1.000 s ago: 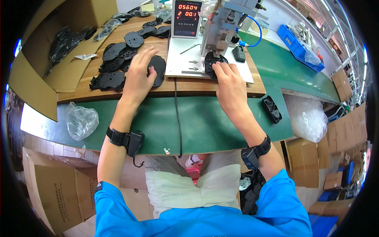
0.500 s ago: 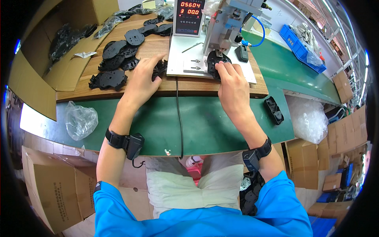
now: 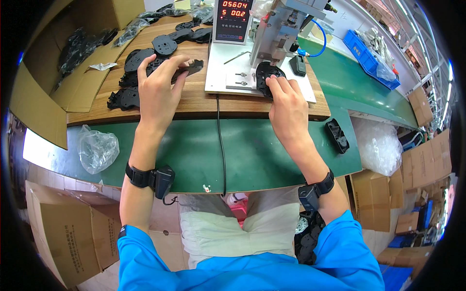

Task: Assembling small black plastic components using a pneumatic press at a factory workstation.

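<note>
My left hand (image 3: 159,92) is raised over the left part of the wooden board, thumb and fingers pinching a dark, thin-edged black plastic part (image 3: 194,68). Its fingers partly hide that part. Just beyond and beneath the hand lie several black plastic housings (image 3: 165,45). My right hand (image 3: 290,104) grips the near right edge of a rounded black plastic housing (image 3: 263,75). This housing sits on the white base plate (image 3: 221,82), directly below the head of a bench press (image 3: 276,41).
A control box with red digits (image 3: 233,22) stands left of the press. A black cable (image 3: 221,140) hangs over the green table (image 3: 194,165). A long black part (image 3: 337,136) lies at right, a clear plastic bag (image 3: 98,149) at left. Open cardboard boxes (image 3: 63,228) flank the table.
My left hand has lifted the black plastic part and moved it up and left, toward the housings. The press head appears shifted slightly above the housing. My right hand has hardly moved.
</note>
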`<state>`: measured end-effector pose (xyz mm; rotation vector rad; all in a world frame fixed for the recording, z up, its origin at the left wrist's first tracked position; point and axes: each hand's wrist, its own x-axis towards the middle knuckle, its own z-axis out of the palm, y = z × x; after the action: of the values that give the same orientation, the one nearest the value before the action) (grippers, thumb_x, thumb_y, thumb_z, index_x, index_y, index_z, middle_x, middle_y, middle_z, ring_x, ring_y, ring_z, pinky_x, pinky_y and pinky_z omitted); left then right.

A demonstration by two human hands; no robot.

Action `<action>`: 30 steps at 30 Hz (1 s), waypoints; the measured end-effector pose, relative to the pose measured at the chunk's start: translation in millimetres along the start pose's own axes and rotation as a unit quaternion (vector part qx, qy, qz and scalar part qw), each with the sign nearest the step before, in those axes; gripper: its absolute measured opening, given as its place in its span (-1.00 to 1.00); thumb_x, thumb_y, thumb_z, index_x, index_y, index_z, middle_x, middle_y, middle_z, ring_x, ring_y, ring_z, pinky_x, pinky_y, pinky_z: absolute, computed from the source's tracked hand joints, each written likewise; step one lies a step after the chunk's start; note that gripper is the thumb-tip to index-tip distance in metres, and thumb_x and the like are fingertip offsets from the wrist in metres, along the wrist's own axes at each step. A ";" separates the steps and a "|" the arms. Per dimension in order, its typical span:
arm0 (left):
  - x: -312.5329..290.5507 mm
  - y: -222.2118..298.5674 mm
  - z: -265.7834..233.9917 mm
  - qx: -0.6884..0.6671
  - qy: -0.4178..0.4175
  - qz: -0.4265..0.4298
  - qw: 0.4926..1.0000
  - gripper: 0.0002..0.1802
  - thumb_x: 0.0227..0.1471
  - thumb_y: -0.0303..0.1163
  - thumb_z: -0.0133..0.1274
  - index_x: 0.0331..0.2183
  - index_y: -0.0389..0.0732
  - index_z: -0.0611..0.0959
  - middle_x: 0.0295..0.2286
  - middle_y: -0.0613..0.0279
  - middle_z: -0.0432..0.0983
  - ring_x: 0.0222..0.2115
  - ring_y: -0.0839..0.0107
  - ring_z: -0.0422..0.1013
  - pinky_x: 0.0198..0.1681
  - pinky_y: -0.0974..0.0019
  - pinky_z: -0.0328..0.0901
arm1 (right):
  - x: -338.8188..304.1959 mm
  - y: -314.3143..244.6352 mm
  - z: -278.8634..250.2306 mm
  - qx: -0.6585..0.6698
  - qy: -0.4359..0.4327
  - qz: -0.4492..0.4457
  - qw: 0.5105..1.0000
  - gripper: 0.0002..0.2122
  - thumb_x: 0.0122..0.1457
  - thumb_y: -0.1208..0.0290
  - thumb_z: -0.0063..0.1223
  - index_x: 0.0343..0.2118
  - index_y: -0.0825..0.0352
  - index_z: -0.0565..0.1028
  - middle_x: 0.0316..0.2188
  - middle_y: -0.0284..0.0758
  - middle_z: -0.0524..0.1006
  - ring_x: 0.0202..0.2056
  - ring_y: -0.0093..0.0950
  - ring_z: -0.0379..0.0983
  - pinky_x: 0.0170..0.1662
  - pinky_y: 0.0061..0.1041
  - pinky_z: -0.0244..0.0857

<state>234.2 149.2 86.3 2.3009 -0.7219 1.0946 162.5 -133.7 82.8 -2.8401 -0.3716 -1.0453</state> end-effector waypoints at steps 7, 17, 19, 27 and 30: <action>-2.0 5.1 3.5 -0.126 -0.016 -0.064 0.990 -0.46 0.04 -0.71 0.20 0.08 -0.17 0.65 -0.29 0.16 0.53 -0.24 0.23 0.53 0.01 0.21 0.40 | 0.3 0.3 -0.3 0.000 0.002 -0.003 1.000 -0.64 -0.02 0.79 0.10 -0.10 0.41 0.52 -0.05 -0.20 0.60 -0.03 -0.15 0.50 -0.03 -0.22 0.55; -6.5 0.4 7.9 -0.117 -0.100 -0.086 0.984 -0.56 0.04 -0.73 0.08 0.00 -0.28 0.56 -0.24 -0.04 0.44 -0.16 -0.01 0.50 -0.04 0.13 0.40 | 4.0 6.7 -13.2 0.035 -0.016 0.009 0.999 -0.63 -0.01 0.77 0.09 -0.09 0.39 0.54 -0.09 -0.17 0.60 -0.05 -0.12 0.49 -0.02 -0.18 0.50; -8.7 -3.8 8.0 -0.103 -0.047 -0.048 0.992 -0.65 0.09 -0.71 0.09 -0.06 -0.29 0.54 -0.15 -0.09 0.53 -0.09 -0.11 0.52 -0.03 0.07 0.42 | 7.4 7.3 -31.2 0.107 0.010 0.037 0.994 -0.63 -0.03 0.80 0.06 -0.11 0.37 0.55 -0.14 -0.16 0.59 -0.06 -0.08 0.48 -0.02 -0.14 0.45; -1.9 28.3 12.6 -0.167 -0.082 0.032 0.982 -0.47 0.13 -0.70 0.11 0.13 -0.20 0.60 0.00 -0.07 0.63 0.05 -0.07 0.55 0.10 0.08 0.45 | -106.3 12.4 -51.1 0.186 -0.068 0.006 0.980 -0.54 -0.01 0.70 0.16 0.04 0.32 0.57 0.04 -0.19 0.54 0.11 -0.10 0.44 0.15 -0.18 0.36; -7.9 56.2 26.7 -0.061 -0.072 0.187 0.978 -0.51 0.07 -0.56 0.08 0.07 -0.10 0.64 0.07 0.00 0.61 0.11 0.04 0.53 0.23 -0.03 0.41 | -112.5 7.1 -57.3 0.215 -0.181 -0.022 0.959 -0.41 0.05 0.25 0.37 0.19 0.22 0.51 0.22 -0.22 0.43 0.27 -0.16 0.27 0.35 -0.08 0.06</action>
<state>208.5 92.8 76.2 2.2092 -1.2824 1.0107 45.7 -172.2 53.4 -2.6121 -0.6085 -0.3747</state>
